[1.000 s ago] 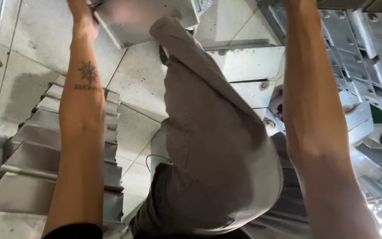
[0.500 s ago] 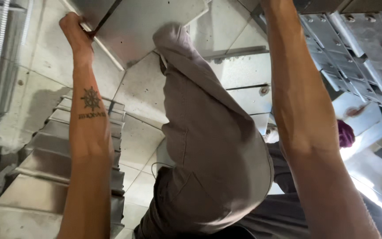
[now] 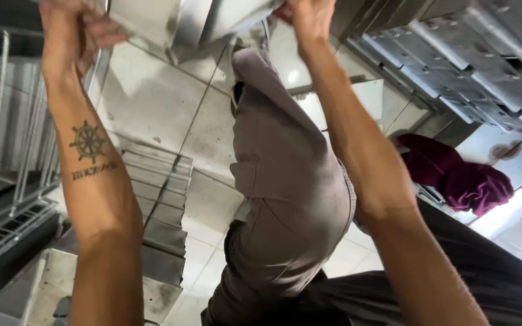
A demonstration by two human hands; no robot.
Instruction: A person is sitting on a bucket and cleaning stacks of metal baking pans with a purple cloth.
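Both hands up top gripping a sheet-metal piece (image 3: pixel 212 21): left hand (image 3: pixel 70 30) closed on its left edge, right hand (image 3: pixel 306 18) closed on its right. Below: tiled floor (image 3: pixel 152 108), stacked metal parts (image 3: pixel 158 199), metal brackets (image 3: pixel 472 54) right, maroon cloth (image 3: pixel 463 178).

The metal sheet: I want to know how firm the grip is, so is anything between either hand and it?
Nothing visible. The left hand and the right hand both grip the metal sheet directly, bare, at opposite edges. The raised knee sits below, between the forearms, and does not touch the sheet.
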